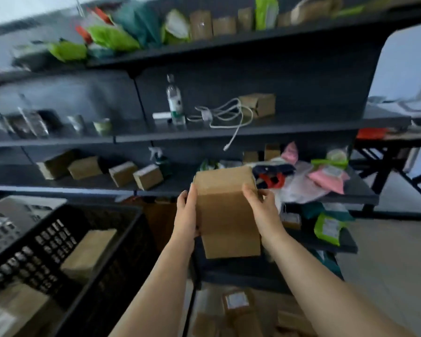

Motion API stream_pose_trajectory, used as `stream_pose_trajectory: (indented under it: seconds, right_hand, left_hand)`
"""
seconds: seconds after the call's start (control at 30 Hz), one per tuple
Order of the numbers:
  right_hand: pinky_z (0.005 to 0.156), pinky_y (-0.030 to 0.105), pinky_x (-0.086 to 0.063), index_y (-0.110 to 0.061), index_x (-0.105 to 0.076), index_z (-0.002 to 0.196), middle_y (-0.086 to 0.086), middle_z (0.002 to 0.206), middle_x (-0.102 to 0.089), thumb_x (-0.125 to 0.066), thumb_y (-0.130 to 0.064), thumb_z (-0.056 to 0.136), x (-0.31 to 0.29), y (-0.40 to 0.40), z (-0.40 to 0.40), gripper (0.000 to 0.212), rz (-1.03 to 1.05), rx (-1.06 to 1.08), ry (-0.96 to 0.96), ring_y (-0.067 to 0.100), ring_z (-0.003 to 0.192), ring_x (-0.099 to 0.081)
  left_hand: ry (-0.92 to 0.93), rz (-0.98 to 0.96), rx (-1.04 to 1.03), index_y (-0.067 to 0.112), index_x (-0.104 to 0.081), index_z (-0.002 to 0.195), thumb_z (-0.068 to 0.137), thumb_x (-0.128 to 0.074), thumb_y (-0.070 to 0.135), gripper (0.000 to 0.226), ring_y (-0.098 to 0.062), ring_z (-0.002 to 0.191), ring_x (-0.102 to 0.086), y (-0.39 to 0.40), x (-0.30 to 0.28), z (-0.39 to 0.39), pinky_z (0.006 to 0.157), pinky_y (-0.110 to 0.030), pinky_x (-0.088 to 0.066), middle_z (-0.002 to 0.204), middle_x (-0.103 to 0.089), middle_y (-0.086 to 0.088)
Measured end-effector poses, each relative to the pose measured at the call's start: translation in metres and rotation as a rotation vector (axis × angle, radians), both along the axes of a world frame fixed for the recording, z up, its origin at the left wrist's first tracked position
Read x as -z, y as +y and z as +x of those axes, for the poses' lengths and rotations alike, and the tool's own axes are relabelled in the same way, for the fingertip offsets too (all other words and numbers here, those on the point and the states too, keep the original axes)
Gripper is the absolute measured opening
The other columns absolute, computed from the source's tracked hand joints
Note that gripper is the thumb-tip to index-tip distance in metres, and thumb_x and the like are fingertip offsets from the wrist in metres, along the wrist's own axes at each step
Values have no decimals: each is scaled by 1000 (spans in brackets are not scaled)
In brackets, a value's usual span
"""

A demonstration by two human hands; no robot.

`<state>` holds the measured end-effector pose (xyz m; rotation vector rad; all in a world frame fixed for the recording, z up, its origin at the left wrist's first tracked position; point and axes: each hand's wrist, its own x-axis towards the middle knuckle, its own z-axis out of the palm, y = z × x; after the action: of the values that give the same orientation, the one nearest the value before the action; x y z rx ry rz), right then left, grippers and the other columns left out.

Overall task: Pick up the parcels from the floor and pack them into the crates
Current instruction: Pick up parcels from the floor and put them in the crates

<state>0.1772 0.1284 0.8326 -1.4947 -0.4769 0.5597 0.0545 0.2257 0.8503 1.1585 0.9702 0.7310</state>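
I hold a plain brown cardboard parcel (pixel 226 212) up in front of me, at about the height of the lower shelf. My left hand (pixel 187 215) grips its left side and my right hand (pixel 262 207) grips its right side. A black slatted crate (pixel 58 242) stands at the lower left, to the left of the held parcel, with two brown parcels (pixel 88 254) inside it. More brown parcels (pixel 238 310) lie on the floor below my arms.
A dark shelving unit (pixel 228 132) fills the view ahead, holding small boxes (pixel 122 172), a bottle (pixel 174 100), a white cable (pixel 228 115) and coloured mailer bags (pixel 326 176). A table frame (pixel 394 161) stands at right. Pale floor (pixel 386 251) lies at the right.
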Motion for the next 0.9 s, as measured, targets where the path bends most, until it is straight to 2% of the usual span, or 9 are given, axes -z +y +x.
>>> stream_pose_trajectory:
  seconds: [0.03,0.1,0.13,0.2,0.3,0.4,0.57,0.63,0.9]
  right_hand:
    - [94,36,-43,-16,-43,135,2,132,-51,-54,-74,69,-14,4,0,88,14,-15,-14,21,116,-50]
    - [103,41,-39,-19,-50,132,0,132,-55,-50,-82,64,-40,9,0,94,5,-68,0,24,120,-50]
    - [102,43,-41,-21,-57,126,-2,126,-60,-51,-87,55,-51,11,1,96,8,-100,39,24,117,-53]
    - [92,43,-48,-24,-66,107,-5,106,-71,-60,-88,36,-69,13,5,96,48,-152,137,23,104,-61]
    - [95,48,-48,-21,-63,105,3,108,-68,-71,-79,21,-84,18,9,102,83,-164,243,28,103,-61]
    - [86,45,-53,-16,-65,104,6,105,-69,-74,-72,35,-85,30,5,90,175,-135,277,28,97,-64]
    - [75,38,-51,-18,-54,102,5,105,-61,-71,-51,73,-76,54,-8,47,286,17,202,23,93,-60]
    - [72,35,-49,-20,-53,103,2,104,-59,-72,-45,75,-70,60,-18,42,299,8,100,19,93,-59]
    - [64,19,-46,-23,-46,117,-8,106,-57,-76,-26,74,-60,76,-36,52,387,-76,-108,8,95,-57]
  left_hand:
    - [-24,-16,-7,39,-47,121,67,-50,79,67,-20,96,-58,3,-13,-1,65,-33,-49,109,-57,7]
    - [-64,16,-3,32,-56,97,74,-57,66,41,-14,83,-57,12,-35,-7,57,-29,-46,92,-59,9]
    - [-75,46,17,34,-57,86,77,-60,58,26,-13,80,-57,16,-43,-11,56,-29,-44,89,-58,9]
    - [-98,116,109,35,-61,93,80,-65,42,15,-17,88,-58,26,-53,-21,64,-31,-47,96,-62,5]
    - [-125,243,256,28,-58,117,77,-69,12,45,-21,99,-59,40,-62,-33,73,-33,-50,110,-62,-1]
    - [-120,367,324,29,-58,117,67,-67,-10,64,-22,108,-56,49,-71,-37,83,-42,-51,117,-61,-2]
    - [-208,318,243,32,-55,108,77,-69,29,35,-16,95,-57,56,-84,-36,69,-29,-48,108,-58,3]
    - [-173,324,183,35,-50,116,74,-67,44,46,-15,97,-55,60,-82,-36,71,-31,-47,108,-54,6]
    - [-192,360,105,39,-36,132,74,-72,36,68,-11,102,-52,69,-61,-42,80,-31,-47,112,-51,15]
